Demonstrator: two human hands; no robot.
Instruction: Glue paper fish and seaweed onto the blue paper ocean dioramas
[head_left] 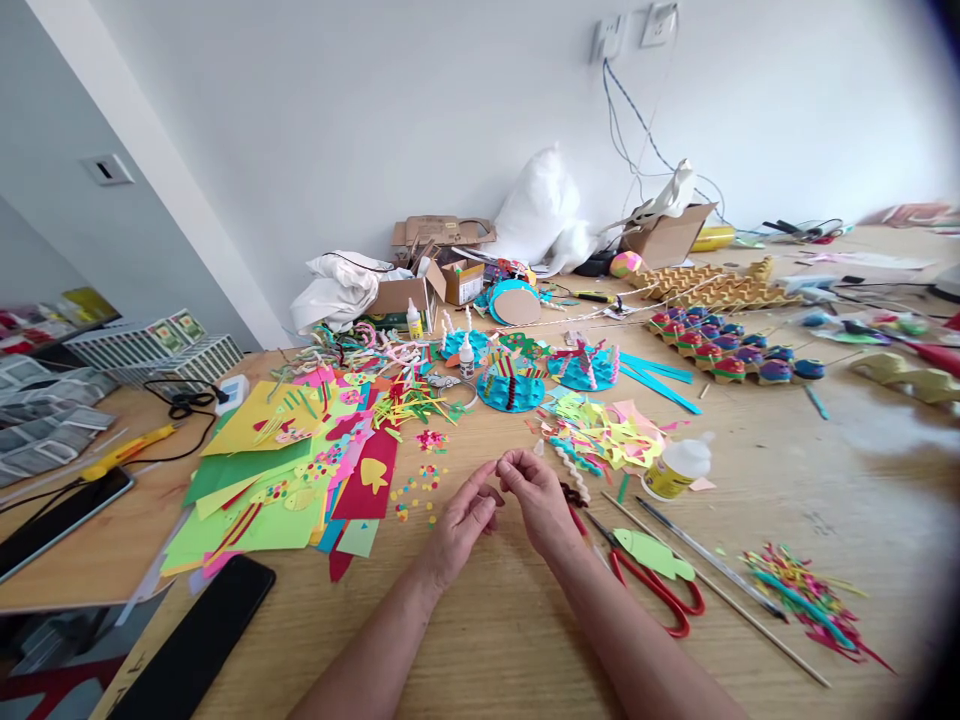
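My left hand (466,512) and my right hand (532,488) meet above the middle of the wooden table. The right thumb and index finger are pinched together; whatever is between them is too small or hidden to name. My left index finger stretches out to the right fingertips, with the thumb apart from it and the other fingers loosely curled. Just right of my right hand lie scissors (651,590) with red handles and a light green paper fish (651,552). Small round paper dots (420,482) are scattered left of my hands.
Coloured paper sheets (255,470) and a black phone (199,640) lie left. Blue crafted discs (511,392), a small white glue bottle (466,357) and paper scraps (619,435) stand beyond my hands. Rightward are a white tub (667,475), a wooden stick (757,618), a pen (712,560) and paper shreds (806,595).
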